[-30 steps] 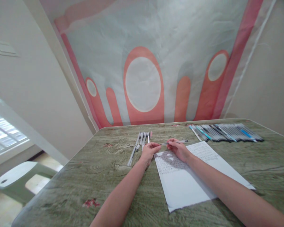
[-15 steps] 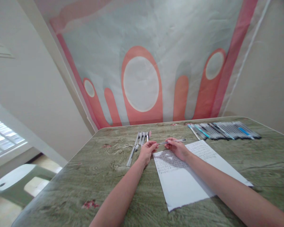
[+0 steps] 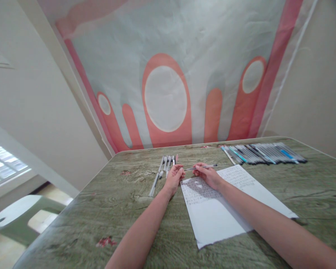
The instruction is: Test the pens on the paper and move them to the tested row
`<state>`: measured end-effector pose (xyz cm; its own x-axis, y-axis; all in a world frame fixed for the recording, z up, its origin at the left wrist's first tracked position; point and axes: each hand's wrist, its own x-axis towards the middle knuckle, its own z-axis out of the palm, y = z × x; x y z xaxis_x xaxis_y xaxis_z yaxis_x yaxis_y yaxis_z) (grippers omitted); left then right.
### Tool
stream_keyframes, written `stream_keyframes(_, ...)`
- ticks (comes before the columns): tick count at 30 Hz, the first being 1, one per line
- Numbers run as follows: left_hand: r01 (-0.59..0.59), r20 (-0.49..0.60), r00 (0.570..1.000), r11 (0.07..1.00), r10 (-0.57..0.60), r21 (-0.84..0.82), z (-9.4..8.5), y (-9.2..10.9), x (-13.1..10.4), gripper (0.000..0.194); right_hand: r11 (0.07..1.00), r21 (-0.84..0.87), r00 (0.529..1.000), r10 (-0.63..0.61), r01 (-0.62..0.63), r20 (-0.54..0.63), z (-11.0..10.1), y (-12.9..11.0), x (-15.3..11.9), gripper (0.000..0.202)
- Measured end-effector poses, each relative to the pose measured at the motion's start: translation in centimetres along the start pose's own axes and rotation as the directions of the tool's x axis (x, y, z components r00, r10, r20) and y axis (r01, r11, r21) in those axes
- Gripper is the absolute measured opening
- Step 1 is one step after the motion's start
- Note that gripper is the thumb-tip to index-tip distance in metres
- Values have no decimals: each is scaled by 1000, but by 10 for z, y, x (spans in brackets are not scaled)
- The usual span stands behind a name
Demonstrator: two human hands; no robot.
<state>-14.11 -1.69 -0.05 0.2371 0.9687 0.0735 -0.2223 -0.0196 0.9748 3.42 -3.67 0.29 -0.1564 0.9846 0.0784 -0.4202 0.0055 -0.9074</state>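
A slim, clear-barrelled pen with a dark end is pinched in my right hand, above the top of a written sheet of paper. The pen's other end points left to the fingertips of my left hand. Those fingers are bent and closed together; whatever is between them is too small to make out. Just left of that hand, several pens lie side by side, with one longer pen slanting toward me. A small dark-and-clear piece lies beside them.
A long row of pens, mostly clear with dark ends, lies at the back right of the wood-patterned table. A patterned sheet covers the wall behind. A green-and-white stool stands at the lower left.
Both hands have shifted slightly left, with the pen still in my right hand. My left fingertips have drawn back a little along the pen's left end. The view has moved slightly.
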Motion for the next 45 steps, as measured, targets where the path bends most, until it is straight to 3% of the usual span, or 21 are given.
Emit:
stream_keyframes(27,-29,49,998,996,25,88,-1,-3,1,36,995,-102,1000,0,1,16,-1,7,2,27)
stream_keyframes(38,-76,66,995,994,70,81,-3,-7,2,31,964,-255,997,-70,75,29,1,6,-1,30)
stream_keyframes(45,-68,63,996,984,58,162,-4,-9,2,31,941,-325,995,-88,100,51,2,5,-3,31)
